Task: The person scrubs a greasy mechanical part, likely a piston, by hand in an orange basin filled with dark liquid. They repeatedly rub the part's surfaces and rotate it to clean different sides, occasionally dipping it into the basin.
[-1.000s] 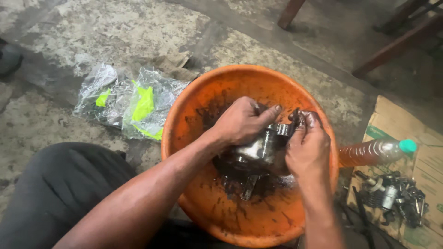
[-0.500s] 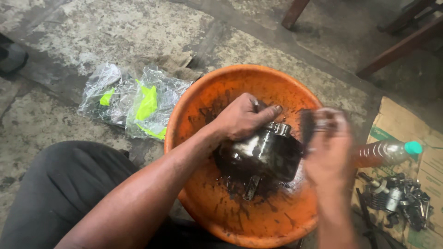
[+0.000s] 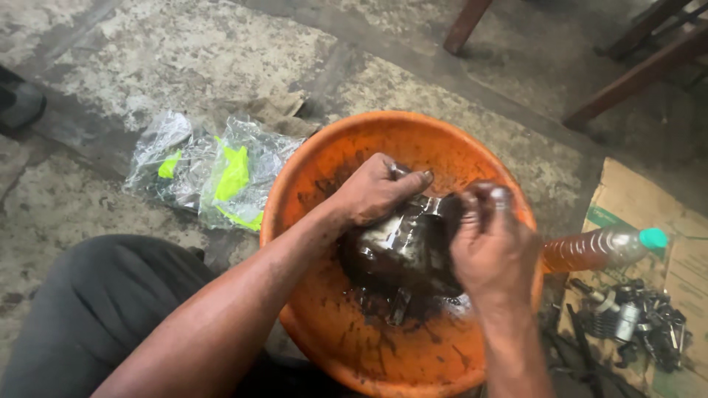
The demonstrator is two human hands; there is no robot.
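The floor (image 3: 184, 44) is stained concrete; on it sits an orange basin (image 3: 413, 140), smeared inside with dark oil. A greasy metal part (image 3: 402, 247) stands in the basin's middle. The left hand (image 3: 376, 188) is clamped over the part's top, fingers curled tight. The right hand (image 3: 493, 247), which half a second ago had swung off toward the basin's right rim, is back against the part, closed around something dark, perhaps a brush; I cannot tell. That reads as a scrubbing stroke. Beside the right rim lies 1 bottle (image 3: 601, 247) on cardboard (image 3: 634, 199), with small metal bits (image 3: 634, 320). Plastic bags (image 3: 214, 166) lie left.
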